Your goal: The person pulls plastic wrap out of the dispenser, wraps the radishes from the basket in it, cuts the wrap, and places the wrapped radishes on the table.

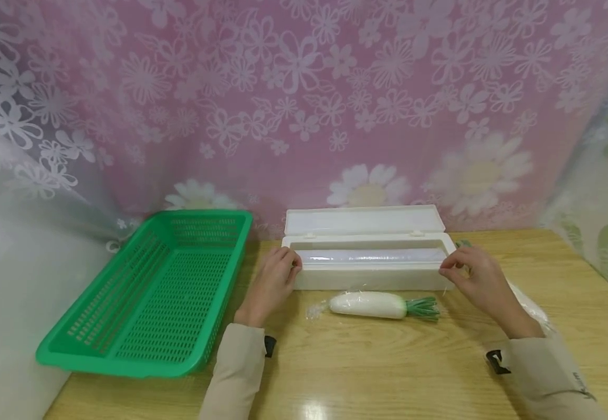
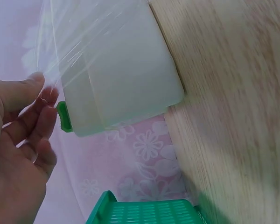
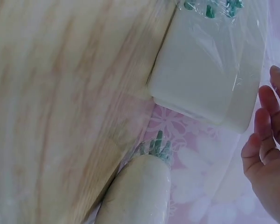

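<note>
A long white plastic-wrap dispenser box stands on the table, its lid raised at the back. Inside lies a roll of clear plastic wrap. At the box's left front corner my left hand pinches the edge of the wrap between thumb and fingertips. My right hand pinches the wrap's other edge by the right front corner. Clear film hangs from the fingers over the box front. Just before the box lies a white radish with cut green stalks, in clear film.
To the left sits a green slotted plastic basket with nothing in it. A second film-wrapped radish lies right of the box, partly behind my right forearm. A pink flowered curtain hangs behind the wooden table.
</note>
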`<action>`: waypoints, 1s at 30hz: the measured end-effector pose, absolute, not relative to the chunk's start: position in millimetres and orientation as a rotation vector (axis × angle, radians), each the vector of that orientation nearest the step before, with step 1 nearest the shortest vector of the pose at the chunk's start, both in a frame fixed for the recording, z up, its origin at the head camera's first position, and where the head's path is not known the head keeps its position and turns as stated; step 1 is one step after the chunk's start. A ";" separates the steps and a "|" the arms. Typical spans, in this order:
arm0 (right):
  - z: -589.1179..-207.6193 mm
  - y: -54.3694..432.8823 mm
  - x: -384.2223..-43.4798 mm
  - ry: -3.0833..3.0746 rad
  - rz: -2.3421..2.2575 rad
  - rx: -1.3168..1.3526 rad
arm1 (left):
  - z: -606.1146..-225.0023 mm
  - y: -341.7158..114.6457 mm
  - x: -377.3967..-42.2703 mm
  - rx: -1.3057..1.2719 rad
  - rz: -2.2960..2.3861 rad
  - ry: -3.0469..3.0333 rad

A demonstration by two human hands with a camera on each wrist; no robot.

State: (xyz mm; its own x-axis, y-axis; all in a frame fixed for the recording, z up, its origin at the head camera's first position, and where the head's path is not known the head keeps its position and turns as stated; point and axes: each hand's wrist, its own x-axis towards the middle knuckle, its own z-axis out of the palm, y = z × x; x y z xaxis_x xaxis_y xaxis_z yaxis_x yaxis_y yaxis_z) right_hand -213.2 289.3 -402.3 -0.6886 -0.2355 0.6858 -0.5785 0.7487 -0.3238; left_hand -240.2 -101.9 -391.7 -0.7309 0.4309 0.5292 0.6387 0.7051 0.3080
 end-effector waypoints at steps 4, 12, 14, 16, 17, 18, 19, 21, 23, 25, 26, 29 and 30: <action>-402.2 289.1 -211.6 -2.320 0.718 0.584 | -391.7 -102.5 -239.8 -0.842 -0.732 -2.502; -399.4 287.7 -209.6 -2.356 0.711 0.536 | -392.1 -103.3 -241.0 -0.825 -0.821 -2.510; -399.4 287.1 -210.0 -2.364 0.713 0.524 | -392.0 -103.2 -241.1 -0.822 -0.817 -2.507; -399.8 286.6 -210.6 -2.368 0.715 0.525 | -391.9 -102.7 -240.9 -0.820 -0.803 -2.500; -399.7 286.4 -210.6 -2.371 0.716 0.527 | -391.8 -102.5 -240.7 -0.818 -0.801 -2.499; -399.2 286.2 -210.1 -2.376 0.715 0.529 | -391.9 -102.3 -240.6 -0.819 -0.795 -2.494; -398.7 286.1 -209.5 -2.377 0.715 0.532 | -391.8 -102.3 -240.4 -0.820 -0.792 -2.493; -397.8 286.2 -207.9 -2.384 0.720 0.537 | -391.7 -102.1 -240.1 -0.823 -0.779 -2.488; -396.9 286.2 -206.1 -2.397 0.727 0.540 | -391.2 -102.4 -239.5 -0.830 -0.759 -2.489; -396.6 286.6 -204.4 -2.409 0.735 0.545 | -390.7 -102.8 -238.6 -0.837 -0.735 -2.489; -396.7 287.2 -203.4 -2.415 0.740 0.547 | -390.6 -103.0 -238.0 -0.842 -0.717 -2.488; -396.4 290.1 -199.4 -2.433 0.756 0.547 | -390.1 -103.5 -236.0 -0.859 -0.676 -2.485; -396.3 291.2 -197.7 -2.439 0.762 0.546 | -389.9 -103.6 -235.1 -0.863 -0.670 -2.482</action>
State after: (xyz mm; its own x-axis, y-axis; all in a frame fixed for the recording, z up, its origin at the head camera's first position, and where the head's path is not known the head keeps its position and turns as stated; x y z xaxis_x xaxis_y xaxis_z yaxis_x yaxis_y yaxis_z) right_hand -197.7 291.2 -396.3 -0.7821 -0.2166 0.5843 -0.5107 0.7601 -0.4018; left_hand -235.1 -103.6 -389.9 -0.7157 0.4534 0.5312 0.6591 0.6900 0.2992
